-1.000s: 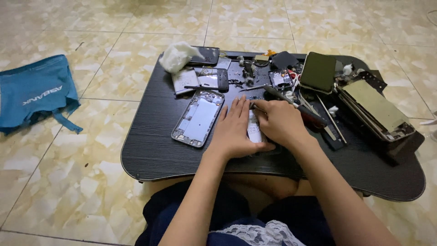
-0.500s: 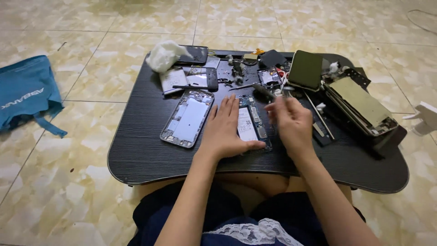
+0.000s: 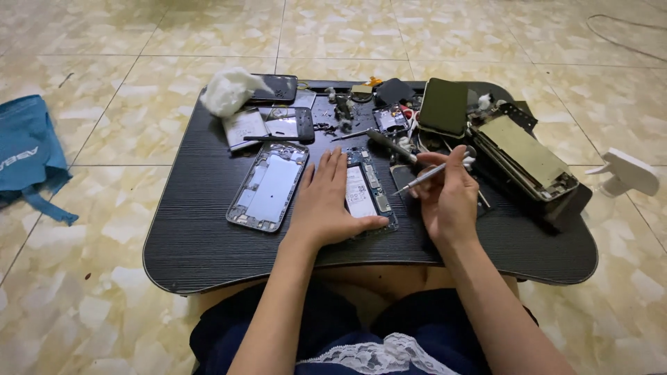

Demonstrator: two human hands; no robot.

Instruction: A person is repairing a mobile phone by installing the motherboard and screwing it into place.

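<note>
Left hand (image 3: 323,201) lies flat, fingers spread, pinning the opened phone (image 3: 367,191) at the middle of the black lap table (image 3: 194,243). Right hand (image 3: 448,198) pinches a slim screwdriver (image 3: 420,179), tip angled over the phone's right edge. A stripped phone frame (image 3: 267,186) rests just left.

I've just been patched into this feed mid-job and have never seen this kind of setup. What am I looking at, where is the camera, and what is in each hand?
There is no machine here: a person sits on a tiled floor at a low black table, and the one camera is worn on their head, looking down. The left hand lies flat, pressing down an opened phone with its insides showing. The right hand holds a thin metal tool, its tip pointing toward that phone. Beside the left hand lies a second phone frame. Farther back lie loose parts, a white wad, a dark phone case and an opened box-like device.
</note>
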